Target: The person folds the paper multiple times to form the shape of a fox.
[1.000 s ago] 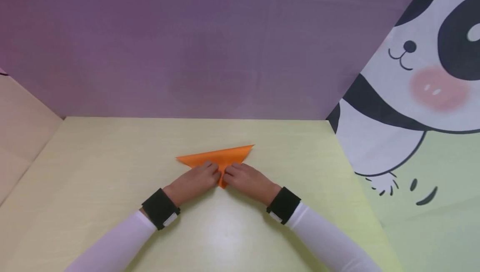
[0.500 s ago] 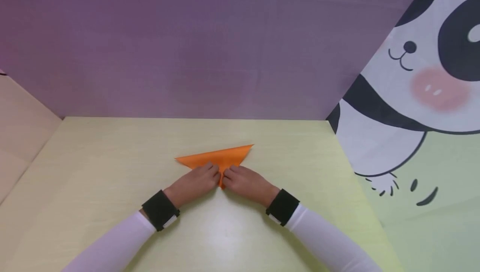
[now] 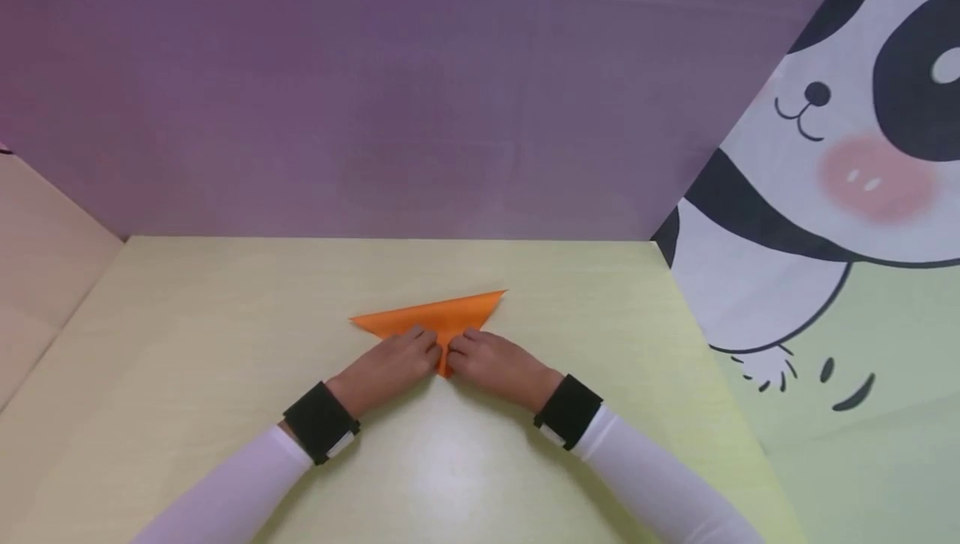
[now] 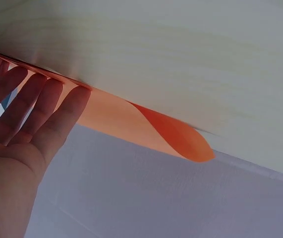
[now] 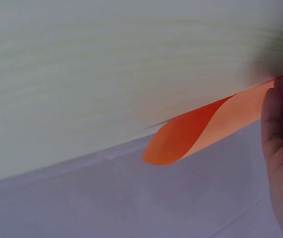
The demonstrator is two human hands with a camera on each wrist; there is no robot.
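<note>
A sheet of orange paper (image 3: 442,311) lies on the table, folded over into a triangle with its long side away from me and one corner towards me. My left hand (image 3: 386,367) holds its left slanting edge near that corner, fingers bent down onto the paper. Across from it, my right hand (image 3: 504,365) grips the right slanting edge the same way. Both wrist views show the far side of the orange paper (image 4: 171,131) rounded into an open curl. In the left wrist view the fingers (image 4: 64,111) touch its layered edge. Both thumbs are largely hidden.
The pale wood-look table (image 3: 225,294) extends around the paper on all sides. A purple cloth wall (image 3: 375,111) rises at its far edge. On the right hangs a cloth with a panda print (image 3: 795,194), and a pale panel (image 3: 45,269) borders the left.
Both hands stay at the near corner of the paper with only tiny shifts. The paper's left tip has moved very slightly towards me.
</note>
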